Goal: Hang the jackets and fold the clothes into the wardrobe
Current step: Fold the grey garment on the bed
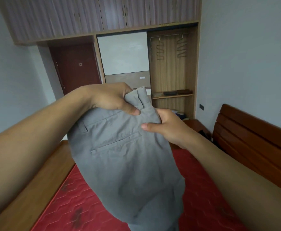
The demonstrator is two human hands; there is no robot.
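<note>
Across the lower frame a red mattress [79,202] lies in a wooden bed frame [36,179]. At centre, grey trousers [128,155] hang above it, held by the waistband. Left hand [109,97] clamps the band's upper edge, thumb pressed on the cloth, fingers curled behind. Right hand [168,125] pinches the band just beside it, thumb in front. Beyond, upper right, the open wardrobe [171,72] shows empty hangers [181,47] and folded clothes [173,92] on a shelf.

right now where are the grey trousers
In the head view, the grey trousers hang centre frame over the red mattress, gripped at the waistband by the left hand and right hand, in front of the open wardrobe.
</note>
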